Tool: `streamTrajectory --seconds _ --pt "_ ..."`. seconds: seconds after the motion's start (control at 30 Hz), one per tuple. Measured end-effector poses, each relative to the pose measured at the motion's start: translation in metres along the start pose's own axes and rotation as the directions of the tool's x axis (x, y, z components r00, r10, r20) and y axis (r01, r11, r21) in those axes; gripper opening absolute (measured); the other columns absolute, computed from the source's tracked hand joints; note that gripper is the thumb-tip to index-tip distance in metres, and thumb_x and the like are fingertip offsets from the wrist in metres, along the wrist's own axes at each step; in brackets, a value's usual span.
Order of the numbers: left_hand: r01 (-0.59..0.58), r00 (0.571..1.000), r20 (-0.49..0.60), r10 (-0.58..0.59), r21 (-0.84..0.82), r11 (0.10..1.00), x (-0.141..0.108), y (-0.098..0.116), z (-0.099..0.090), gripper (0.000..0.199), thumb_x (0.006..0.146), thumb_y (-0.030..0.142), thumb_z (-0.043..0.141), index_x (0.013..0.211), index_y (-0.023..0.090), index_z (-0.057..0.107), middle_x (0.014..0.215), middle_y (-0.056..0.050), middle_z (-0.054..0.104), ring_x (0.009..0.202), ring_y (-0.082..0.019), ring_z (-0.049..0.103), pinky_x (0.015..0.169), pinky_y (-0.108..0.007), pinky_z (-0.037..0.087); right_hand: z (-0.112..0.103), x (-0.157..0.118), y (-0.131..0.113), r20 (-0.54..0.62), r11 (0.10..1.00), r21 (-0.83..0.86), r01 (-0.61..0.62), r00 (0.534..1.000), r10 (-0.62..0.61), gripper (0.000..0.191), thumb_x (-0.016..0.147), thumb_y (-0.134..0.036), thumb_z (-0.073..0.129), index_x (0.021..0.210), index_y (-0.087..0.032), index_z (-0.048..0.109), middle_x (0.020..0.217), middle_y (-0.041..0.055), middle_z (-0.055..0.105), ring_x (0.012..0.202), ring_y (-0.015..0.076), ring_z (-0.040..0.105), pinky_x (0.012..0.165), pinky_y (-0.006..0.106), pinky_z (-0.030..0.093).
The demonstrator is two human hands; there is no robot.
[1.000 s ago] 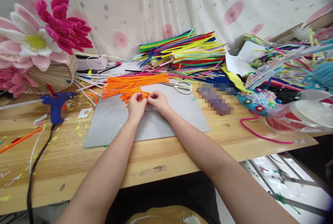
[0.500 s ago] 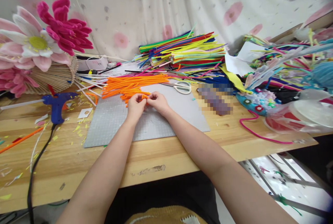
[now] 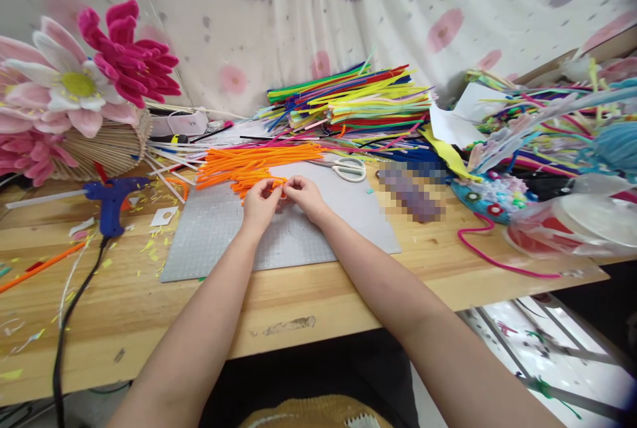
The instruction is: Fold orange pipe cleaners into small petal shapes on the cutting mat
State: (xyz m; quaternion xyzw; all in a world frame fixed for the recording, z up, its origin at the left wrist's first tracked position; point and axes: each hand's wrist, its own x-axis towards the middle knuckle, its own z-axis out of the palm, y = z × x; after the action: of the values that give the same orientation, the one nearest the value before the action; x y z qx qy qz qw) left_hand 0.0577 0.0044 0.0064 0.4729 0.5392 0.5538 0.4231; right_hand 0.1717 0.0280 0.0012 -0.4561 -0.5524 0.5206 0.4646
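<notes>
Orange pipe-cleaner piece [image 3: 279, 180] is held between two hands, above the far part of the grey cutting mat [image 3: 204, 235]. The left hand [image 3: 261, 201] presses thumb and finger together on it, and the right hand [image 3: 304, 196] seems to pinch it just beside; its exact shape I cannot tell, because the fingers cover much of it. Such a close fingertip grip probably gives fine control over thin, flexible material. Orange stems [image 3: 259, 159] lie directly beyond the hands, I suppose for easy reach. Scissors [image 3: 334, 164] rest at the mat's far edge, and the blue glue gun [image 3: 112, 206] is well apart on the left, perhaps to leave the wrists free.
</notes>
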Motion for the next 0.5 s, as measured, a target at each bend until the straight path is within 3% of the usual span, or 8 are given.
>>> streamTrajectory --seconds 0.1,0.2,0.4,0.5 --pt "0.066 0.997 -0.03 -0.069 -0.097 0.993 0.002 0.005 -0.003 0.02 0.062 0.031 0.067 0.073 0.014 0.063 0.07 0.0 0.061 0.054 -0.009 0.053 0.047 -0.021 0.045 -0.005 -0.003 -0.006 0.199 0.987 0.147 -0.067 0.979 0.037 0.02 0.066 -0.035 0.06 0.071 -0.018 0.051 0.06 -0.0051 0.051 0.053 0.0079 0.047 0.053 0.022 0.043" --pt "0.129 0.987 -0.078 -0.144 -0.175 0.976 0.003 0.009 -0.005 0.02 0.061 0.032 0.068 0.066 0.014 0.06 0.063 0.002 0.057 0.05 -0.007 0.049 0.043 -0.019 0.04 -0.007 -0.006 -0.011 0.315 0.988 0.139 -0.067 0.949 0.02 0.029 0.063 -0.039 0.066 0.079 -0.018 0.055 0.065 -0.0044 0.055 0.052 0.007 0.048 0.049 0.021 0.043" --pt "0.203 0.972 -0.07 -0.225 -0.229 0.952 0.002 0.015 -0.008 0.026 0.058 0.034 0.071 0.058 0.015 0.053 0.051 0.004 0.049 0.043 -0.004 0.04 0.035 -0.014 0.027 -0.005 -0.008 -0.01 0.333 0.996 0.091 -0.018 0.943 -0.013 0.03 0.066 -0.046 0.063 0.073 -0.017 0.059 0.061 -0.0046 0.053 0.048 0.0047 0.043 0.048 0.019 0.04" --pt "0.261 0.965 0.038 -0.26 -0.245 0.934 0.001 0.019 -0.011 0.029 0.058 0.034 0.073 0.061 0.015 0.052 0.049 0.005 0.047 0.039 -0.002 0.036 0.032 -0.013 0.023 -0.004 -0.008 -0.009 0.336 0.994 0.11 -0.015 0.942 -0.023 0.032 0.069 -0.05 0.06 0.07 -0.018 0.057 0.055 -0.0058 0.047 0.048 0.0051 0.04 0.048 0.019 0.039"
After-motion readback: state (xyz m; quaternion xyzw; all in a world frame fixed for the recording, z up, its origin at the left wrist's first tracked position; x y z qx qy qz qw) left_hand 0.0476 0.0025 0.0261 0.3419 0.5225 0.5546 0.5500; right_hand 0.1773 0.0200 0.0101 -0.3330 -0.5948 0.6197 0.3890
